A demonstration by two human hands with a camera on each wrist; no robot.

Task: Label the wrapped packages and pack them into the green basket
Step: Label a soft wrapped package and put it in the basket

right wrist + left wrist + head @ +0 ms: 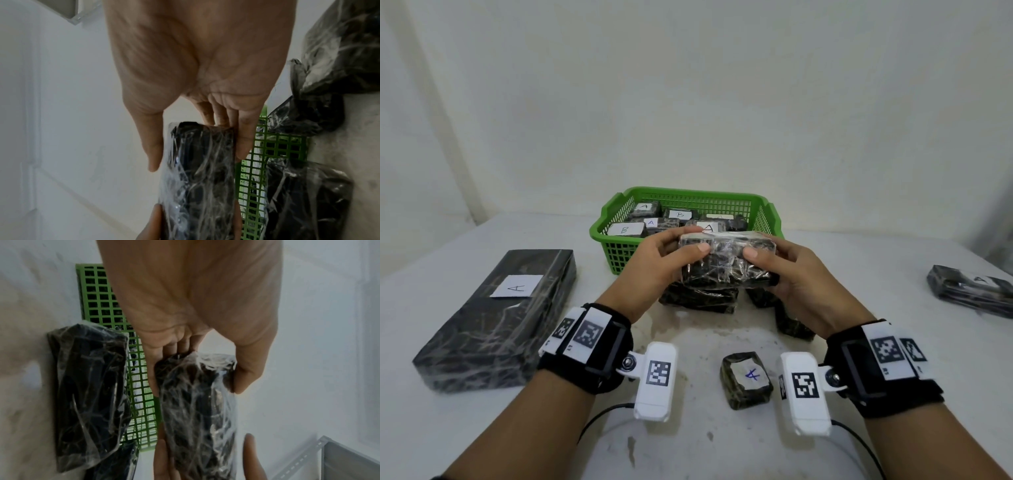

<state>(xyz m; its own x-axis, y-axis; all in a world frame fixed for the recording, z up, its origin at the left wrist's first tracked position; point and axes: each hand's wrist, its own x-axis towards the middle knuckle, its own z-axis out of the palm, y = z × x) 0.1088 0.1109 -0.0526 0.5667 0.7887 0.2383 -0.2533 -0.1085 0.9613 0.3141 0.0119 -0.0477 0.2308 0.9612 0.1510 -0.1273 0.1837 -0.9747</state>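
**Wrapped package held before the basket**

Nearest, on the worktop [722, 442]: small package [745, 378] labelled A. Beyond, left hand [654, 265] and right hand [799, 274], fingers curled around opposite ends of a wrapped package [726, 262], lifted above unlabelled packages [698, 298]. Farthest: green basket [619, 253] containing packages labelled A and B.

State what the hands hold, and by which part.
Both hands grip one black, film-wrapped rectangular package: left hand at its left end, right hand at its right end.
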